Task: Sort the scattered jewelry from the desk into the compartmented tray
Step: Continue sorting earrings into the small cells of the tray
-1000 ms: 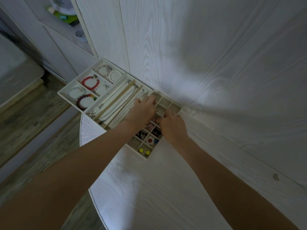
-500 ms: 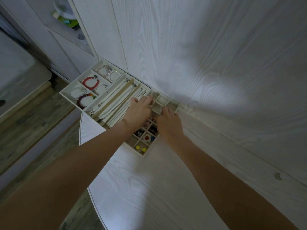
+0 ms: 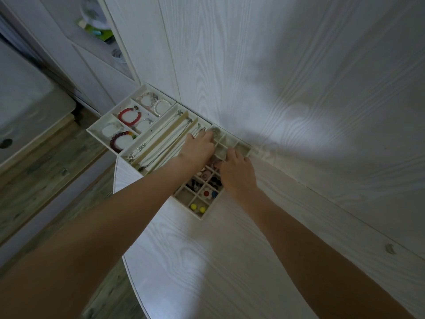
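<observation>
A cream compartmented tray (image 3: 92, 131) lies at the desk's far left edge against the wall. Its left section holds a red bead bracelet (image 3: 128, 116), a dark bead bracelet (image 3: 120, 141) and a pearl bracelet (image 3: 162, 107). Silver necklaces (image 3: 161, 139) lie in the long middle slots. The small grid on the right holds yellow ball earrings (image 3: 197, 207) and red and blue studs (image 3: 210, 193). My left hand (image 3: 197, 149) stretches its fingers to the top corner cell, beside a silver ring (image 3: 215, 132). My right hand (image 3: 238, 174) hovers over the grid, fingertips dipped into a cell; any piece in them is hidden.
The white wood-grain desk (image 3: 207, 261) has a rounded left edge and meets a white panelled wall (image 3: 299, 88) behind the tray. The tray's left section overhangs the desk edge above the wooden floor (image 3: 34, 180). A white cabinet (image 3: 87, 54) stands at the far left.
Both hands have moved a little farther up the grid. The left fingers have reached the corner cell with the ring, and the right fingertips have moved up to the upper cells.
</observation>
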Demonstrator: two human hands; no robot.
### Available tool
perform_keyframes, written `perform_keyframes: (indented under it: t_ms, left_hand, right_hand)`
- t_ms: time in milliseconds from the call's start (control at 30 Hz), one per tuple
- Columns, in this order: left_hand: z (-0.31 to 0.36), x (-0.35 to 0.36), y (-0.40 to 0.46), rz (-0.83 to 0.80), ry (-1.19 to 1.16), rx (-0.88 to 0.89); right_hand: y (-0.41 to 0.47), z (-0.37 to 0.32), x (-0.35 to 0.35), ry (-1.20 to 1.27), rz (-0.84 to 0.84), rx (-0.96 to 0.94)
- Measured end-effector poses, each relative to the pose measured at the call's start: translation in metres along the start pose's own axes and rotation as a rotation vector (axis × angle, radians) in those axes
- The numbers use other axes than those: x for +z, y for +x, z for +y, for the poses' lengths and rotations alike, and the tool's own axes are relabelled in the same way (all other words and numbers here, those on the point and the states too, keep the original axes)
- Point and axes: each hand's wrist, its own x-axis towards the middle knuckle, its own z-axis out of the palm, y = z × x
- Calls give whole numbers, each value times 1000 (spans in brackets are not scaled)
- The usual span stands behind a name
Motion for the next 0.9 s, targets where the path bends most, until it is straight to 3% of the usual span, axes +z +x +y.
perform_keyframes:
  t_ms: [167,333,633,900]
  left_hand:
    - [-4,-2,5,-32,-23,45]
    - [-3,3,-1,88,28,20]
    - [3,8,-18,138,307,221]
    - [3,-2,-19,129,395,226]
  right_hand:
    - [1,0,-1,-8,10,4]
    - [-1,-2,-1,10,19,-8]
    - [0,-2,4,-25,22,-11]
    - [0,-1,3,-36,28,-24]
